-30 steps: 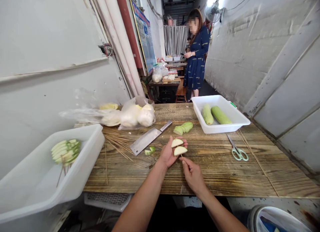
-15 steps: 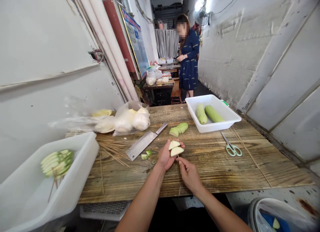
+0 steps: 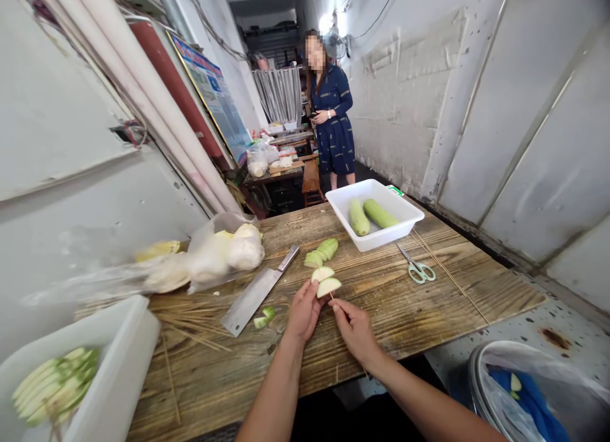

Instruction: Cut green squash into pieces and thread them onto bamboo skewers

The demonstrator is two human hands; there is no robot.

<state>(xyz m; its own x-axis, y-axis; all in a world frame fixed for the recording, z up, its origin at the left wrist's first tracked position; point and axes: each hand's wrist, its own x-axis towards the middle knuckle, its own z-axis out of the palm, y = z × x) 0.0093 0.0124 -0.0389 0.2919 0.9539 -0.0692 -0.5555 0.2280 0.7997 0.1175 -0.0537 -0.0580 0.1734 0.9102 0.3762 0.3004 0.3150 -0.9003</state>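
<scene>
My left hand (image 3: pixel 305 310) is closed around the edge of two pale half-round zucchini slices (image 3: pixel 328 286), one in front of the other. A thin wooden skewer (image 3: pixel 332 295) runs into the slices from below, and my right hand (image 3: pixel 353 328) pinches its lower end. Just beyond my hands, a fanned row of cut zucchini slices (image 3: pixel 321 253) lies on the wooden table. To the left rests a cleaver (image 3: pixel 257 296) with its handle pointing away, beside small green end pieces (image 3: pixel 264 317).
A white tray (image 3: pixel 410 225) holds two whole zucchinis (image 3: pixel 376 214). Scissors (image 3: pixel 418 268) lie near it. Loose skewers (image 3: pixel 190 321) and bagged vegetables (image 3: pixel 229 248) are at left, with a white bin (image 3: pixel 128 359) of skewered slices. A lined bucket (image 3: pixel 481 372) stands lower right. A person (image 3: pixel 331 112) stands behind.
My view has turned, so the table's things sit further left. Both hands keep hold of the slices and skewer. The person behind now faces more toward me.
</scene>
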